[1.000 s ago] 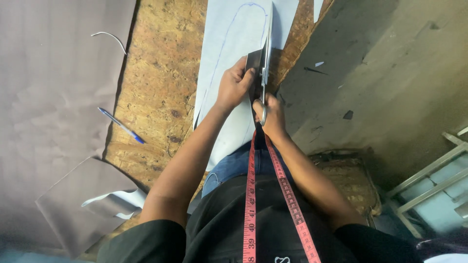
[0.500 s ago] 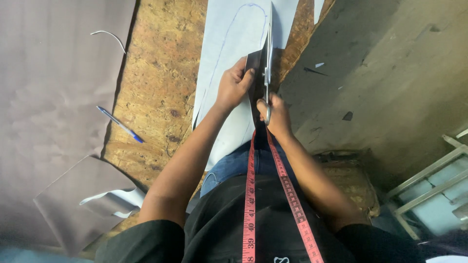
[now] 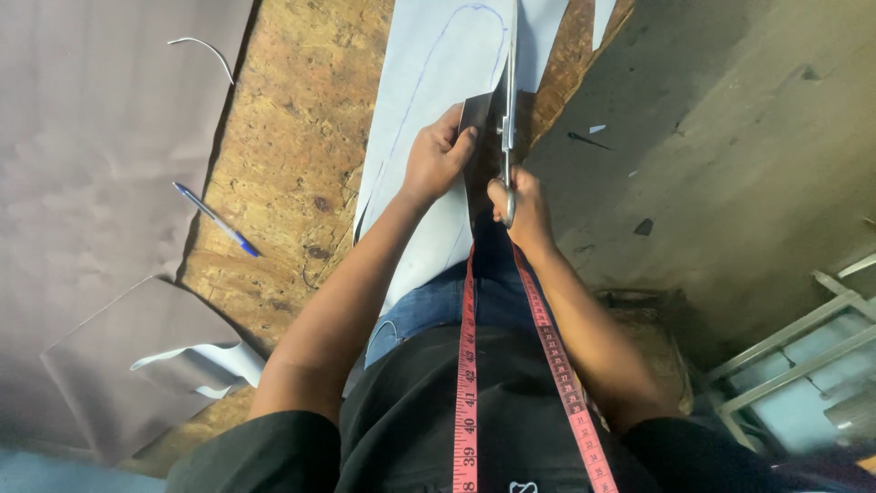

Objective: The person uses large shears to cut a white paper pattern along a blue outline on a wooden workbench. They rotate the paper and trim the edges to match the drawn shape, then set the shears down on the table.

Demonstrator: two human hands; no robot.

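Observation:
My right hand (image 3: 520, 210) grips the handles of a pair of steel scissors (image 3: 508, 110) whose blades point away from me along the right edge of a pale sheet (image 3: 438, 82). A blue pen line is drawn on that sheet in a long rounded outline. My left hand (image 3: 436, 157) pinches a dark flap of the material (image 3: 479, 114) just left of the blades. A red measuring tape (image 3: 468, 365) hangs from my neck over my black shirt.
The rough chipboard table (image 3: 292, 146) carries a blue pen (image 3: 215, 219), a large grey-brown sheet (image 3: 91, 137) and a folded offcut (image 3: 137, 365) at the left. To the right lies concrete floor (image 3: 712, 137) with scraps and a metal frame (image 3: 794, 347).
The scissors and my right hand have moved a little further away from me along the sheet's edge. My left hand keeps its hold on the dark flap.

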